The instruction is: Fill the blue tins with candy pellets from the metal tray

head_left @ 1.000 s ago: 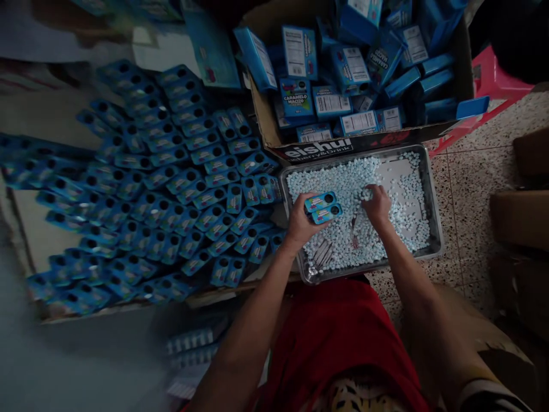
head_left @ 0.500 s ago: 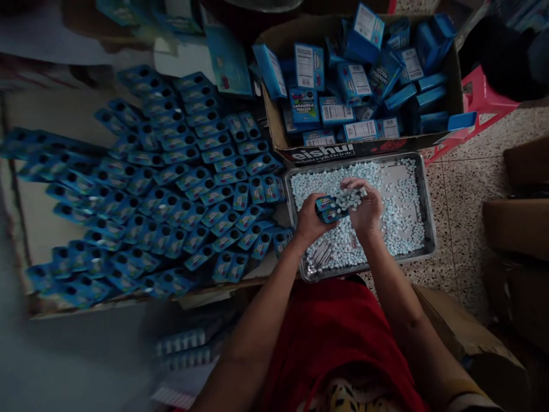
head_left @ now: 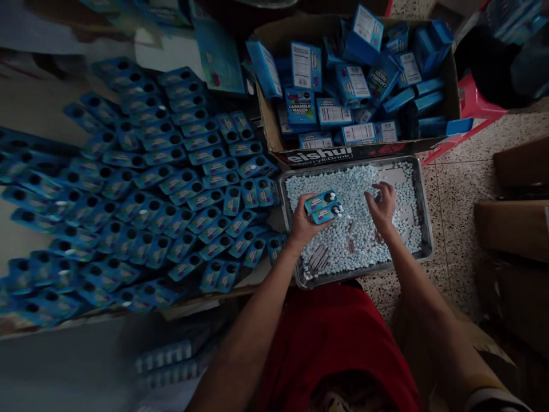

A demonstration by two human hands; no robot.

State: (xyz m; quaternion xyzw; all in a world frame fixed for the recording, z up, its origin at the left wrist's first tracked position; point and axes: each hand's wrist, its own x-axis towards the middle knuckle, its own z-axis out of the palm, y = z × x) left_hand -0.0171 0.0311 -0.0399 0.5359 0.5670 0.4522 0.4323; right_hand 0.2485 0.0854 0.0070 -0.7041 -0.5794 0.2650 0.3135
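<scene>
My left hand grips two small blue candy boxes side by side, their round holes facing up. White candies show at the holes. Beneath lies a shallow metal tray spread with many small pale-blue and white candies. Over the tray's right half is my right hand, its fingers curved and apart, with nothing visible in them. A streaked greyish patch shows at the tray's near left corner.
Many blue boxes with round holes crowd the table on the left. A cardboard carton full of blue boxes stands behind the tray, by a pink plastic stool. Brown boxes are on the right.
The candies heaped in my right hand at the box holes are gone from it. That hand has moved right, away from the boxes, and its fingers have parted. My left hand still holds both boxes.
</scene>
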